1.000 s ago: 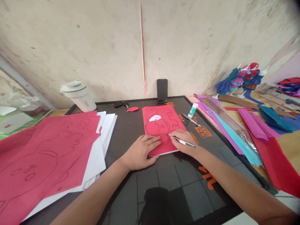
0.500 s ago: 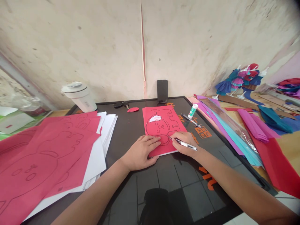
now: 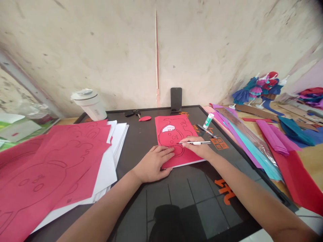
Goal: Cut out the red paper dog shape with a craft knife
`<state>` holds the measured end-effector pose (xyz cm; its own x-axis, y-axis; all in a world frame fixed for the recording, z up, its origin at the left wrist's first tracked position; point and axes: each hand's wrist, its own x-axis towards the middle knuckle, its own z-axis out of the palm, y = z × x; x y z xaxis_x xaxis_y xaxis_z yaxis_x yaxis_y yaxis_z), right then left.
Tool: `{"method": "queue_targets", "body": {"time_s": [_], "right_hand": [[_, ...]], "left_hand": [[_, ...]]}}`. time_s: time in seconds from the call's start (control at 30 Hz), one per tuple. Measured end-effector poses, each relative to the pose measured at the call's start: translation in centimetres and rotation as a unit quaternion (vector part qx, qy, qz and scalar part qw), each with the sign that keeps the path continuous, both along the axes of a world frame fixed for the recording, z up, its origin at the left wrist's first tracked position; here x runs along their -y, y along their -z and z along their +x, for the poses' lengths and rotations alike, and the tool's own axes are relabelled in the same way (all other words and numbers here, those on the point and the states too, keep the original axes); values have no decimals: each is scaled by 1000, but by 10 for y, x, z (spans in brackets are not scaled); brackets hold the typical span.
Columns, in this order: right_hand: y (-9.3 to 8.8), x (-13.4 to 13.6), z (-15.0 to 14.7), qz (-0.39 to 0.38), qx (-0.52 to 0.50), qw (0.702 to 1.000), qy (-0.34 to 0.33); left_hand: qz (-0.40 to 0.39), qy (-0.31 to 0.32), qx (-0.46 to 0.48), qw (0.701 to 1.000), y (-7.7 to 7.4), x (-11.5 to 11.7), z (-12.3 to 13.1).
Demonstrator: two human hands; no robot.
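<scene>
Swinging up from its earlier slant, the slim silver pen-like tool (image 3: pixel 194 143) is now lying almost level, its tip pointing left across the drawing, and the right hand (image 3: pixel 199 149) is sitting slightly farther up the sheet than half a second ago. The black glossy mat (image 3: pixel 176 191) is carrying orange printed characters near its right edge, too distorted to read. At the left, a pile of red sheets (image 3: pixel 50 164) is resting on white paper. The red paper sheet (image 3: pixel 176 134), outlined with a cartoon figure, is lying mid-mat; its small white label is showing print too tiny to read. The left hand (image 3: pixel 153 163) is pressing flat on the sheet's near left corner, fingers extended and close together. The right fingers are pinching closed around the tool. A white glue stick (image 3: pixel 208 120) is lying just beyond.
</scene>
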<state>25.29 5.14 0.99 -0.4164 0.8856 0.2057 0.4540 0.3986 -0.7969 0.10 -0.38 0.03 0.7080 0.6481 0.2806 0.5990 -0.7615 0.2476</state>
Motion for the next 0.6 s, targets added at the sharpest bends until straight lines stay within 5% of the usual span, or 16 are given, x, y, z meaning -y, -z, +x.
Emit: {"method": "queue_targets", "body": {"time_s": [0.6], "right_hand": [[8,-7,1,12,-10,999,-35]], "left_hand": [[-4,-1,1,1000,-3,1,0]]}}
